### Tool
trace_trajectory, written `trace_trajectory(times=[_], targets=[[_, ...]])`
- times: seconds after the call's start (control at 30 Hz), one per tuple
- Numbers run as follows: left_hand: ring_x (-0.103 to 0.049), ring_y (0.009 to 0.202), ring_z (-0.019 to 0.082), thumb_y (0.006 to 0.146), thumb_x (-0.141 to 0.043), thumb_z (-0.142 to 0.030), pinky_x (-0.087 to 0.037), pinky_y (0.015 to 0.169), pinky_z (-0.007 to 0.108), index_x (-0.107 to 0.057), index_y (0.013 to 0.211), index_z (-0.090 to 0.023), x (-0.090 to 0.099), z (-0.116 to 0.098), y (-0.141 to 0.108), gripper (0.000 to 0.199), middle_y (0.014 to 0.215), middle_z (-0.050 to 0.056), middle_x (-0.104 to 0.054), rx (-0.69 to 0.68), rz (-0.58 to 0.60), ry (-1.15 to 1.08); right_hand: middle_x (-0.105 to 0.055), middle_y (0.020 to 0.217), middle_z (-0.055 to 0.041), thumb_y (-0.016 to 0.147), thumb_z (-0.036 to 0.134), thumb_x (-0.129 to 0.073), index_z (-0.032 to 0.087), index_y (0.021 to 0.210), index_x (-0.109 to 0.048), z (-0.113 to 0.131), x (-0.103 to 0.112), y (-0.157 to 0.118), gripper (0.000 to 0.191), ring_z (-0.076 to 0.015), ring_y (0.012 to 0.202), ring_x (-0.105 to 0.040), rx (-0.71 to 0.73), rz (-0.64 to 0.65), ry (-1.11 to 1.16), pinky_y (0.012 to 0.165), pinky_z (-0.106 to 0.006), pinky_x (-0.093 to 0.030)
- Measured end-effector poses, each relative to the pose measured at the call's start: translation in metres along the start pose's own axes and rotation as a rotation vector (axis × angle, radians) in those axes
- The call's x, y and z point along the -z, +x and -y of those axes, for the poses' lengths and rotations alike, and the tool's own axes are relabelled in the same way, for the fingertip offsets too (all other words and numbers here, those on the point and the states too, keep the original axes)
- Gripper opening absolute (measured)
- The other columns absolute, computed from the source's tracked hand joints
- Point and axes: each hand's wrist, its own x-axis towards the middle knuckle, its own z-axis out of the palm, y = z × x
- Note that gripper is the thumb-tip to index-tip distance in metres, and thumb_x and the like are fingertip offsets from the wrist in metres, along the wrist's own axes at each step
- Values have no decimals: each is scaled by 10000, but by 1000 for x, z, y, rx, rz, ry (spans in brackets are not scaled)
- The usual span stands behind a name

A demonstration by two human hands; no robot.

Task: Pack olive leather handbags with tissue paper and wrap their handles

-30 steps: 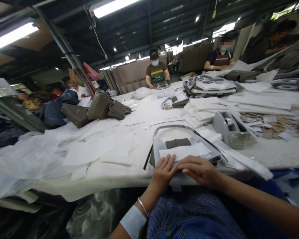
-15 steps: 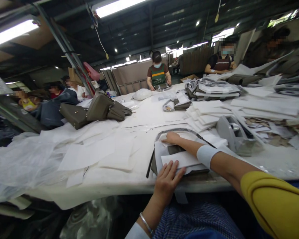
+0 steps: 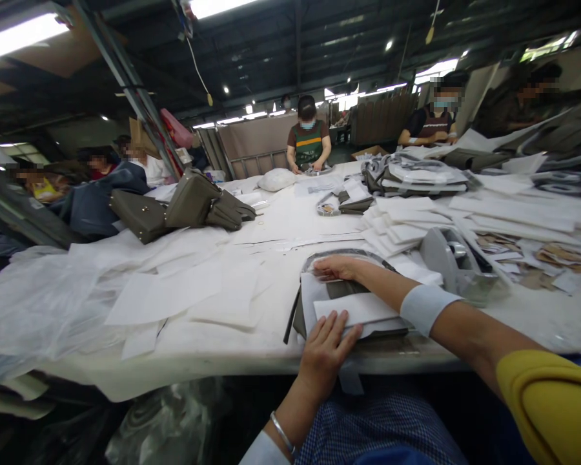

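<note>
A dark olive bag (image 3: 299,321) lies on the white table near its front edge, its long handle (image 3: 336,252) curving round the far side. White foam sheets (image 3: 356,308) cover much of the bag. My left hand (image 3: 328,345) rests flat on the near edge of the foam, fingers spread. Reaching across from the right, my right hand (image 3: 336,266) lies over the top of the bag inside the handle's curve. Its fingers are extended and look unclosed; their undersides are hidden.
A grey tape dispenser (image 3: 448,261) stands right of the bag. Foam sheets (image 3: 508,210) and wrapped bags pile up behind it. Left are thin white sheets (image 3: 167,294) and olive bags (image 3: 191,200). A person (image 3: 310,139) works across the table; others sit farther off.
My right hand has turned and flattened, its fingers now stretched to the left over the bag's top. My left hand stays on the foam. The view has shifted slightly.
</note>
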Motion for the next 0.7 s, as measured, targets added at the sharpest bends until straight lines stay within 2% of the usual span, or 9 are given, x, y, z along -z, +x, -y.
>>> trace_trajectory(times=[0.13,0.23,0.33,0.47,0.57,0.63,0.7], targets=[[-468,1351,230,965,-519,-186,-479,1076,400,-496,1408,-297,0,1,0,457,1474,47,-492,3,-3,-5,-722,818,-53,830,280,-687,166,844,-680,9,3,-9,116,-142,732,-662,-48,39,63,733,-269,-588],[-477,1345,234,962,-530,-194,-488,1067,401,-501,1404,-298,2,0,1,456,1470,46,-497,13,2,-12,-724,905,-63,827,242,-681,167,897,-699,13,5,-18,105,-144,782,-663,-22,45,118,773,-268,-580],[-480,1343,234,964,-516,-180,-495,1059,394,-515,1394,-293,3,-1,2,445,1465,48,-503,23,0,-35,-706,996,-61,820,229,-686,182,969,-698,12,3,-29,157,-134,832,-660,36,1,172,828,-262,-559],[-475,1347,238,970,-491,-164,-478,1074,411,-519,1391,-289,4,-1,3,440,1465,52,-502,40,9,-63,-677,947,-27,776,233,-728,190,1106,-671,10,-5,-47,337,-107,795,-623,134,-81,191,826,-248,-527],[-473,1348,241,971,-477,-152,-476,1074,414,-505,1403,-288,6,0,4,454,1476,54,-489,41,34,-73,-659,841,-5,759,305,-737,164,1182,-666,9,-13,-62,451,-125,766,-600,277,-78,40,794,-275,-505],[-474,1347,243,969,-473,-145,-477,1072,414,-497,1410,-281,8,0,4,462,1482,62,-482,36,58,-75,-665,808,-7,779,359,-703,158,1134,-700,9,-17,-72,408,-151,772,-607,378,-59,-128,799,-303,-497],[-472,1349,244,965,-473,-138,-472,1076,415,-490,1416,-276,11,0,5,472,1488,66,-473,29,81,-80,-696,878,-31,804,378,-667,177,1050,-734,8,-20,-82,325,-183,841,-632,472,-46,-271,842,-328,-496]])
